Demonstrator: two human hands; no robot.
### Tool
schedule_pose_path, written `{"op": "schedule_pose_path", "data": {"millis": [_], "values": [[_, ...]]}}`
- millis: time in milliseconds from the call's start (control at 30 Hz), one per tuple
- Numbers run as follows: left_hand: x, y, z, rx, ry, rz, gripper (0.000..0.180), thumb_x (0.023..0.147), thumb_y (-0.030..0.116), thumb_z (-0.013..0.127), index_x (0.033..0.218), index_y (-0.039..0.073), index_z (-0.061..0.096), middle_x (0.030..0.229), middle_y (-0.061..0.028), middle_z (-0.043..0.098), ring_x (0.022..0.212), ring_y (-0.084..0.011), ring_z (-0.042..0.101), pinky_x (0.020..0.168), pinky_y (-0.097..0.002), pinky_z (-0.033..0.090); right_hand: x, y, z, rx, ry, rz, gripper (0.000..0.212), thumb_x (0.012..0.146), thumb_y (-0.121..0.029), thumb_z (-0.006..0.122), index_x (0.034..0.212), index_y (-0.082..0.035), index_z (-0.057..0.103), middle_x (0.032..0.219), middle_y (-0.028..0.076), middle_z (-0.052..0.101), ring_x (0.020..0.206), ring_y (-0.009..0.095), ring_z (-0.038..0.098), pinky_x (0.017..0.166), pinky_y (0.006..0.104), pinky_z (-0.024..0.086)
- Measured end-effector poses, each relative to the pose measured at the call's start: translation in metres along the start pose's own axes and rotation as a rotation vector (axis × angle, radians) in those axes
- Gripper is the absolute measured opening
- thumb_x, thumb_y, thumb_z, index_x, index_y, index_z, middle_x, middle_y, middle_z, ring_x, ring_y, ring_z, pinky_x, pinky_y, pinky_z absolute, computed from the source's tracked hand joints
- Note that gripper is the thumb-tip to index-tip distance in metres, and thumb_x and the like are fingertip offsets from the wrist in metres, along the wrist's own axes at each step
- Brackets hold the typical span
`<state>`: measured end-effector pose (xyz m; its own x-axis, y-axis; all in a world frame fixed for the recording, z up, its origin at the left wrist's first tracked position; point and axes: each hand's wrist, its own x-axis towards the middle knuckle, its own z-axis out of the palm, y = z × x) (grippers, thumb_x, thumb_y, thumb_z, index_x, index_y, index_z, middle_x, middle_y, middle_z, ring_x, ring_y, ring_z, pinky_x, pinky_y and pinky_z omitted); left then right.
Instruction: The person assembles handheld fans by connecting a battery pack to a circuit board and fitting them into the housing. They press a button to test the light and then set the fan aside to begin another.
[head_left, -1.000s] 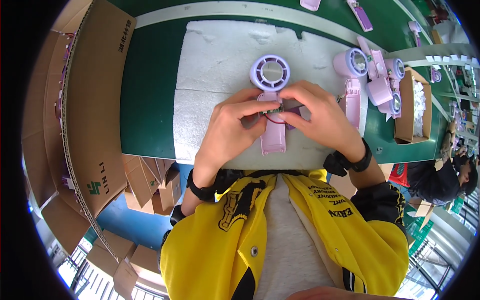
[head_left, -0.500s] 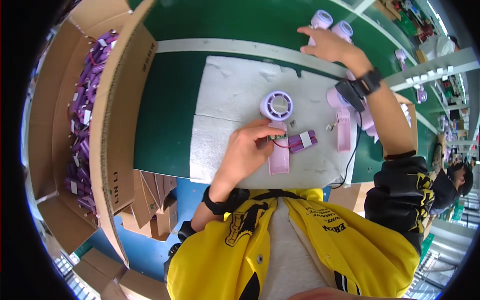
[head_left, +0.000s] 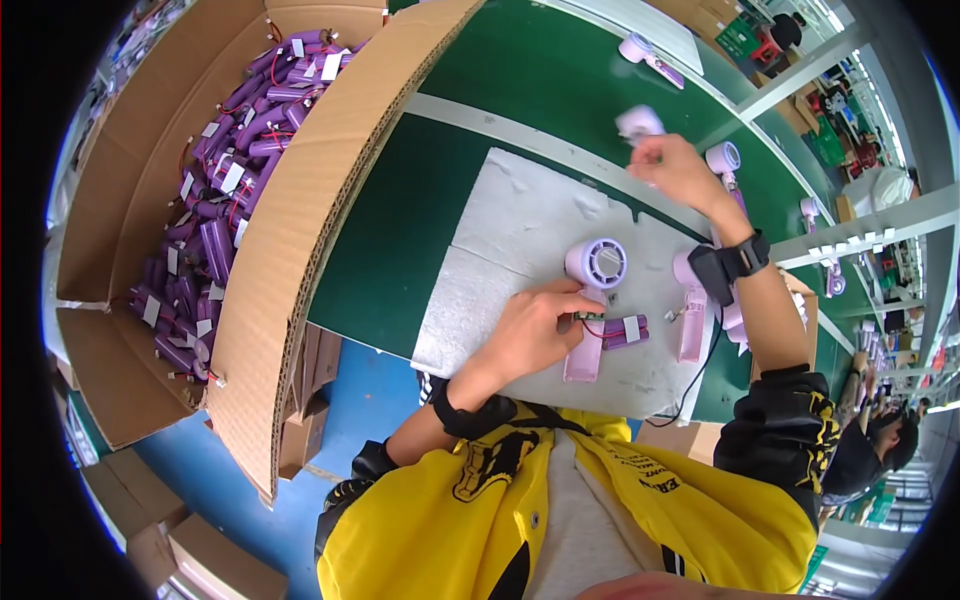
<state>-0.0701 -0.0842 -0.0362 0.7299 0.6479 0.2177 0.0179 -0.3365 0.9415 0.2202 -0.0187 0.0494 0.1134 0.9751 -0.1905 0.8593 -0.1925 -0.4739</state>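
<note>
My left hand [head_left: 540, 328] pinches a small green circuit board [head_left: 590, 316] over the pink handle shell [head_left: 582, 362] of a handheld fan. The fan's lilac round head [head_left: 597, 263] lies face up above that shell. Red wires run from the board area to a purple battery pack [head_left: 627, 332] just right of the handle. Out beyond the foam sheet, my right hand [head_left: 682, 172] is closed on another handheld fan [head_left: 640, 122]. That fan's pale lilac head is motion-blurred, and its handle is mostly hidden by my fingers.
White foam [head_left: 510, 220] covers part of the green bench. A large carton [head_left: 330, 210] at left holds many purple battery packs [head_left: 235, 175]. More fans lie beyond: one far off [head_left: 635, 47], one right [head_left: 722, 157]. An opened pink fan handle [head_left: 691, 330] and a black cable [head_left: 708, 355] are at right.
My right hand has drawn one fan away from its neighbour, leftward and nearer. My left hand keeps its pinch on the circuit board. The whole view has turned, showing more of the battery carton.
</note>
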Motion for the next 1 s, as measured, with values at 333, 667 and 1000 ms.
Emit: {"op": "schedule_pose_path", "data": {"millis": [333, 667, 1000], "values": [[0.005, -0.006, 0.0, 0.006, -0.038, -0.021, 0.037, 0.072, -0.006, 0.063, 0.104, 0.01, 0.075, 0.106, -0.013, 0.07, 0.078, -0.0252, 0.068, 0.072, -0.0318, 0.054, -0.029, -0.1, 0.08, 0.008, 0.167, -0.747, 0.017, 0.083, -0.007, 0.067, 0.098, 0.0, 0.069, 0.109, 0.015, 0.063, 0.09, 0.032, 0.064, 0.078, 0.0395, 0.052], [0.006, 0.005, -0.009, -0.058, -0.01, -0.129, 0.036, 0.075, -0.01, 0.062, 0.104, 0.007, 0.074, 0.106, -0.0101, 0.07, 0.073, -0.0125, 0.062, 0.066, -0.0251, 0.05, -0.165, -0.054, 0.048, 0.007, -0.038, -0.255, 0.018, 0.079, -0.008, 0.074, 0.094, 0.001, 0.068, 0.102, 0.015, 0.067, 0.079, 0.031, 0.064, 0.072, 0.0385, 0.054], [0.006, 0.007, -0.015, -0.07, -0.036, -0.155, 0.038, 0.069, -0.007, 0.066, 0.102, 0.01, 0.076, 0.1, -0.0072, 0.071, 0.069, -0.017, 0.063, 0.066, -0.0275, 0.052, -0.19, -0.045, 0.085, -0.159, 0.126, -0.354, 0.012, 0.077, -0.003, 0.072, 0.084, 0.004, 0.065, 0.107, 0.017, 0.067, 0.078, 0.03, 0.065, 0.071, 0.0397, 0.054]]}}
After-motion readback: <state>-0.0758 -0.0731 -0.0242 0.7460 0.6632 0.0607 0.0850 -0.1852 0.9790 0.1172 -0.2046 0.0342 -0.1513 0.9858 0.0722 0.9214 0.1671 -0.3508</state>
